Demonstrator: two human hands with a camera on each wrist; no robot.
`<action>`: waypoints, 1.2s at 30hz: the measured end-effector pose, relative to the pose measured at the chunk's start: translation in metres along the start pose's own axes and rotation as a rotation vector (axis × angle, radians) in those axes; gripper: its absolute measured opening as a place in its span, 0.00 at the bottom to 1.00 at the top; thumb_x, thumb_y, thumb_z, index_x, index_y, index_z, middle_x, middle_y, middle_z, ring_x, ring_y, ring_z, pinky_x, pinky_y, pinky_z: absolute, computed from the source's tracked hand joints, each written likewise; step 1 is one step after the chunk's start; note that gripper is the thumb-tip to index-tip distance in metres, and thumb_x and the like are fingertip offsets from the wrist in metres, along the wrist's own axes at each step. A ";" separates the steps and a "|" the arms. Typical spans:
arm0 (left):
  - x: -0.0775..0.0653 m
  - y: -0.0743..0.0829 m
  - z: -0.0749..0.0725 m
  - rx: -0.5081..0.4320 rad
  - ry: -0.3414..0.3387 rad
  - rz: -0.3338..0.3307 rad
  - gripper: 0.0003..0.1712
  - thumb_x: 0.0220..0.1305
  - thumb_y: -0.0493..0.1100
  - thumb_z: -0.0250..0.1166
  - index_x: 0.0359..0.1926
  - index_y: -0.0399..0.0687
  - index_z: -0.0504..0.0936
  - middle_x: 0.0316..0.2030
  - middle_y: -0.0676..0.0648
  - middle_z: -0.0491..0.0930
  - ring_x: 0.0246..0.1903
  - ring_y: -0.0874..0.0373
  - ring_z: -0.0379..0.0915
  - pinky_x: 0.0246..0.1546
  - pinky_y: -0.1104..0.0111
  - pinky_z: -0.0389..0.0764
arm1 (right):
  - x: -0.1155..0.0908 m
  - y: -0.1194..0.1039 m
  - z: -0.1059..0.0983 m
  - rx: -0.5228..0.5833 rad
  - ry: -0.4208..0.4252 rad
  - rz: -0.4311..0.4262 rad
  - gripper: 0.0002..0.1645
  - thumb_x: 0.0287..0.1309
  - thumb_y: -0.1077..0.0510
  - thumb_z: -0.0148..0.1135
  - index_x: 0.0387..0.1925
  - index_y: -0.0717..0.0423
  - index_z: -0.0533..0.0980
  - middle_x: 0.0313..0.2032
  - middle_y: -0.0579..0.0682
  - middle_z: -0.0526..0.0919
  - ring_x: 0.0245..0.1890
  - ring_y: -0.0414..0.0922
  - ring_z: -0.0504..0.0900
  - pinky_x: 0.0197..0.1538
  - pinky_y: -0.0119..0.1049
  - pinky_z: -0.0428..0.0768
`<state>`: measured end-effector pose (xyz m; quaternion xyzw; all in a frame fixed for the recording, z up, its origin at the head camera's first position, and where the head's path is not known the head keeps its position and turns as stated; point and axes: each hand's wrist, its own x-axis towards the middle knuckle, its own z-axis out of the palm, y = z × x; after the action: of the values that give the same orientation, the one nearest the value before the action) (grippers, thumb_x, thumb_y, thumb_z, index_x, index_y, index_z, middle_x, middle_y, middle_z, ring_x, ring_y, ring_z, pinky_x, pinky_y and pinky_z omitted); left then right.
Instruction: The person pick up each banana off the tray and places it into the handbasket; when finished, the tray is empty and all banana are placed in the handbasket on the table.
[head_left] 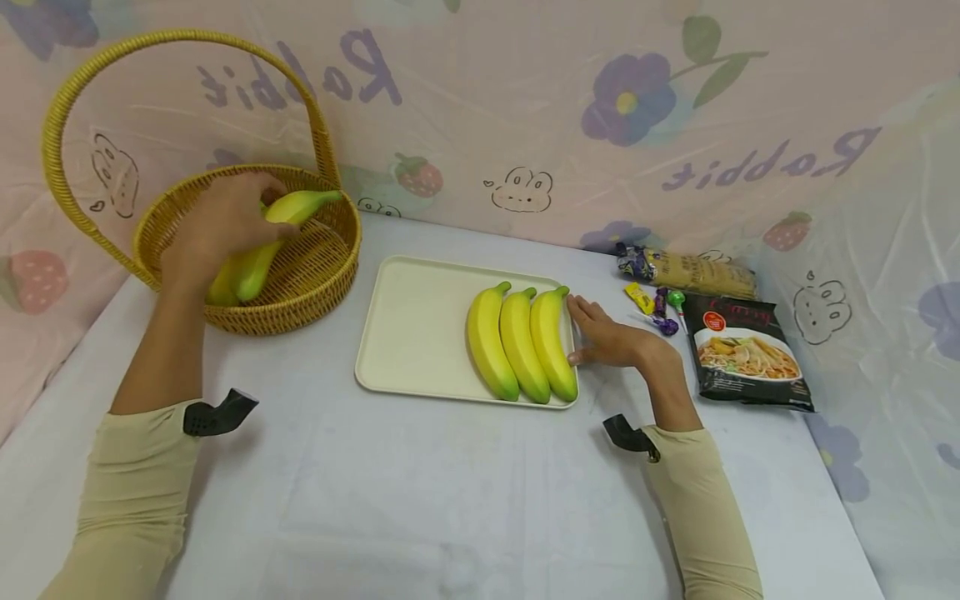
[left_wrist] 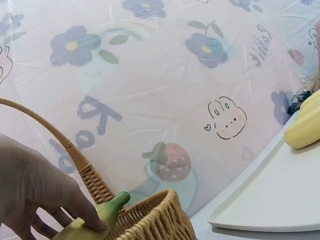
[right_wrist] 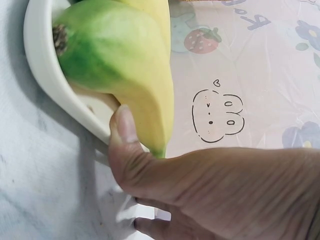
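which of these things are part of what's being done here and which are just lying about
Likely part of the job:
- banana gripped by the left hand
- wicker basket around it
- tray, right hand at its edge
- three bananas on the tray

Apparently just lying about:
- black packet
- long packet
- green lollipop
- yellow sweet
- purple sweets

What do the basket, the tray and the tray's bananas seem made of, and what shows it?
Basket: wicker or a plastic imitation, slightly glossy; the strands are visibly woven.
Tray: probably moulded plastic, smooth and cream; its rim rounds the corners without a visible seam.
Bananas: perhaps foam or plastic, satiny; near-identical shapes hint so, though they could be real.
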<state>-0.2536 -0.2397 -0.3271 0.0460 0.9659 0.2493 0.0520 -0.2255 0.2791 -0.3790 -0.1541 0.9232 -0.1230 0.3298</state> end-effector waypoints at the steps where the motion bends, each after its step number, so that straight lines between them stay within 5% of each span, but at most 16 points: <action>1: 0.001 -0.001 0.001 0.003 -0.007 0.000 0.37 0.70 0.47 0.66 0.71 0.28 0.68 0.66 0.24 0.70 0.60 0.30 0.68 0.63 0.34 0.69 | 0.000 0.000 0.000 0.001 0.001 -0.004 0.62 0.72 0.49 0.62 0.83 0.61 0.29 0.83 0.67 0.27 0.83 0.69 0.28 0.82 0.67 0.37; 14: 0.007 -0.006 0.014 0.044 -0.073 -0.031 0.33 0.67 0.41 0.70 0.65 0.26 0.69 0.58 0.24 0.74 0.50 0.34 0.70 0.53 0.41 0.73 | 0.001 0.002 0.000 0.004 -0.001 -0.019 0.62 0.72 0.48 0.62 0.83 0.61 0.29 0.83 0.67 0.27 0.82 0.69 0.28 0.82 0.67 0.37; 24: 0.014 -0.009 0.021 0.096 -0.165 -0.100 0.39 0.68 0.41 0.70 0.71 0.27 0.63 0.71 0.20 0.55 0.67 0.22 0.58 0.58 0.30 0.71 | 0.000 0.002 0.000 0.013 -0.001 -0.015 0.63 0.72 0.48 0.63 0.83 0.62 0.29 0.83 0.67 0.26 0.82 0.69 0.27 0.82 0.67 0.37; 36: 0.012 -0.012 0.027 0.119 -0.155 -0.108 0.35 0.64 0.42 0.75 0.61 0.30 0.66 0.59 0.23 0.63 0.49 0.31 0.68 0.37 0.46 0.76 | 0.001 0.003 0.000 -0.005 0.005 -0.012 0.62 0.72 0.48 0.62 0.83 0.60 0.29 0.83 0.66 0.27 0.83 0.68 0.28 0.82 0.66 0.37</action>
<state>-0.2631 -0.2354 -0.3574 0.0160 0.9732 0.1841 0.1370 -0.2267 0.2810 -0.3810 -0.1602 0.9234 -0.1230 0.3264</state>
